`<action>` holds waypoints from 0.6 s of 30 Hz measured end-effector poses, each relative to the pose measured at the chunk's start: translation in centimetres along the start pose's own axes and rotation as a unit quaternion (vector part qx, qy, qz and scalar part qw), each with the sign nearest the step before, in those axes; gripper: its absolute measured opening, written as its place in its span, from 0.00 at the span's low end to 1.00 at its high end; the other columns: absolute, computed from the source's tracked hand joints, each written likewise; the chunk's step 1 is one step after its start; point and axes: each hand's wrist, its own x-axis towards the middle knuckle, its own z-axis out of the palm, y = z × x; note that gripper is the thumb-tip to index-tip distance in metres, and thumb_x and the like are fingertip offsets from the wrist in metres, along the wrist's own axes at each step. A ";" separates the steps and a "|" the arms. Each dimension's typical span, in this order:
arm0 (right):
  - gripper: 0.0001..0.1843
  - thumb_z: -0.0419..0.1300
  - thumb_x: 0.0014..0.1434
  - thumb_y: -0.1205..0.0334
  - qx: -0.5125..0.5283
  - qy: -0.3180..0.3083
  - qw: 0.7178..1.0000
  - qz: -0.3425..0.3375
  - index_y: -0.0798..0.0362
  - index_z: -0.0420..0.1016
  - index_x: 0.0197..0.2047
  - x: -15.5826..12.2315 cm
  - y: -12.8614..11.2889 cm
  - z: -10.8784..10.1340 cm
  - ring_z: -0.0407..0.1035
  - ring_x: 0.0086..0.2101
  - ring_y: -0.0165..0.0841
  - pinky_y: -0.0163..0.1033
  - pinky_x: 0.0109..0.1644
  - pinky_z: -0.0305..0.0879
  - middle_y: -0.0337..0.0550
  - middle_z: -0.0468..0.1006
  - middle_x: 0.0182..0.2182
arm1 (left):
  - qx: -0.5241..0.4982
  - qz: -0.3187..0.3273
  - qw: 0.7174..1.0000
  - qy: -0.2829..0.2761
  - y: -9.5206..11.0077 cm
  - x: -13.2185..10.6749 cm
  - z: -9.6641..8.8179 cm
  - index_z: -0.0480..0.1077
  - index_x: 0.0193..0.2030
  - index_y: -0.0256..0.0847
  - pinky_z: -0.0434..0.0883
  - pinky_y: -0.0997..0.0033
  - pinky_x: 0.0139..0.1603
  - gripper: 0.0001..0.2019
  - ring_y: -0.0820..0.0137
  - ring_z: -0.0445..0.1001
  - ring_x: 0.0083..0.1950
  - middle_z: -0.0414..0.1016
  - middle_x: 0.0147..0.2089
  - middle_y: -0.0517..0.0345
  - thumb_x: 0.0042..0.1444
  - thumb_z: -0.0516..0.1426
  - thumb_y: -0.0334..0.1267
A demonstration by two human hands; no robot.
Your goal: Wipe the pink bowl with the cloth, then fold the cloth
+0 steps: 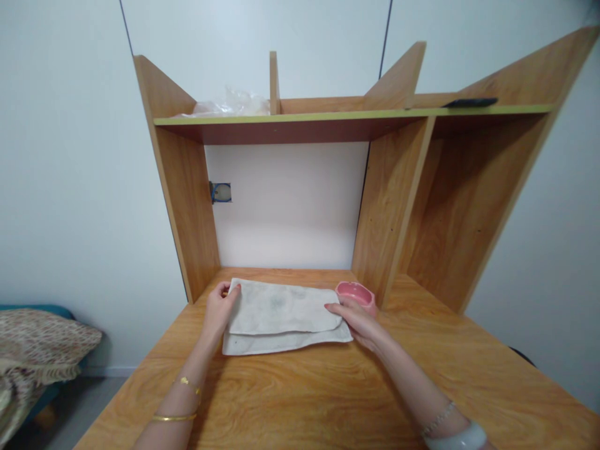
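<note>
A folded whitish cloth [281, 309] with grey smudges is held just at or above the wooden desktop; I cannot tell whether it touches. My left hand [221, 309] pinches its left edge, thumb on top. At the right end, my right hand [359, 322] grips the cloth with the thumb over it and the other fingers partly hidden. The upper layer of the fold stops short of the lower one along the near side. Right behind my right hand sits a pink bowl [357, 292] with an angular rim, partly covered by the hand.
A wooden desk [290, 400] carries a shelf unit [290, 119] with upright dividers. Clear plastic wrapping [229, 103] lies on the upper shelf, a dark flat object [471, 102] farther right. An uncovered wall socket box [221, 192] shows at the back left. A patterned, fringed cloth [42, 344] lies at far left.
</note>
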 end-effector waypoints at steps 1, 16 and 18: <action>0.09 0.56 0.44 0.64 -0.028 -0.006 1.000 0.009 0.56 0.69 0.32 0.0 0.2 0.0 0.69 0.23 0.28 0.31 0.26 0.63 0.39 0.75 0.23 | 0.048 -0.002 0.999 -0.009 -0.2 0.2 -0.1 0.66 0.30 0.37 0.64 0.76 0.28 0.15 0.71 0.69 0.30 0.72 0.30 0.58 0.49 0.48 0.47; 0.08 0.52 0.43 0.75 -0.448 0.118 0.886 -0.033 0.54 0.63 0.28 1.1 1.8 -0.7 0.66 0.28 0.30 0.31 0.29 0.54 0.41 0.72 0.26 | 0.328 -0.027 0.941 -0.084 -2.5 0.7 -0.3 0.66 0.39 0.34 0.62 0.75 0.35 0.11 0.66 0.71 0.40 0.73 0.38 0.48 0.51 0.49 0.34; 0.11 0.52 0.43 0.76 -0.473 0.119 0.872 -0.048 0.54 0.63 0.32 0.9 1.7 -1.0 0.66 0.32 0.31 0.31 0.32 0.55 0.42 0.72 0.30 | 0.350 -0.031 0.930 -0.105 -2.2 0.6 -0.9 0.67 0.39 0.33 0.62 0.74 0.36 0.11 0.65 0.71 0.41 0.73 0.38 0.46 0.51 0.48 0.33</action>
